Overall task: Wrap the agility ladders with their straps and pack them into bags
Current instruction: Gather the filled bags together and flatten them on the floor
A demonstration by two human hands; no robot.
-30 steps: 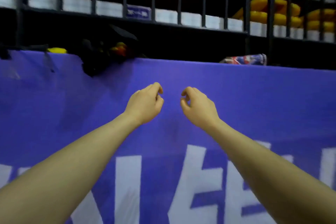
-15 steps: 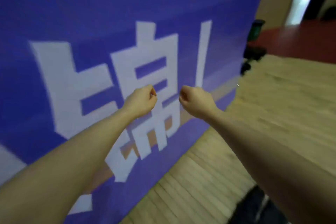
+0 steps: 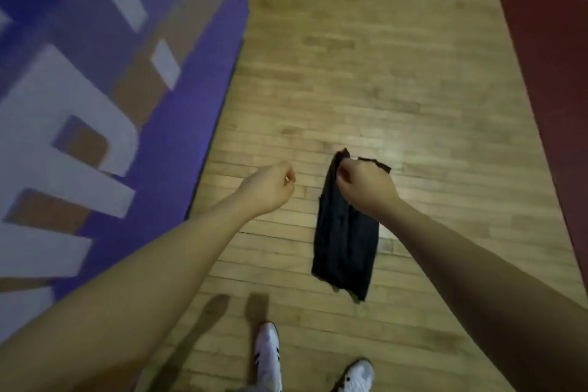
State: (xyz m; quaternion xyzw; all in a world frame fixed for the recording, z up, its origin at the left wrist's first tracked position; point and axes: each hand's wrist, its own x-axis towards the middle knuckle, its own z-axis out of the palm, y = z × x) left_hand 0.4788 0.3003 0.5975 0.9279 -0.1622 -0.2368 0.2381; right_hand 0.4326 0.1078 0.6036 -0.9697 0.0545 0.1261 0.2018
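The view has swung down from the purple banner (image 3: 105, 111) — half a second ago it filled most of the picture — to the wooden floor (image 3: 366, 57), with the banner now along the left edge and a dark red strip of floor (image 3: 547, 73) at the right. Both arms are stretched forward as before, the hands side by side and apart from each other. The left hand (image 3: 270, 188) has its fingers curled in and nothing can be seen in it. The right hand (image 3: 366, 188) is curled too, over the upper end of a black bag (image 3: 345, 245) that was not in view earlier; whether its fingers pinch the fabric or merely pass in front of it cannot be told. The bag is long and flat, and appears to lie on the floor — the blur leaves that unsure. Below it, two white shoes (image 3: 269, 356) show at the bottom edge, with shadows on the boards beside them.
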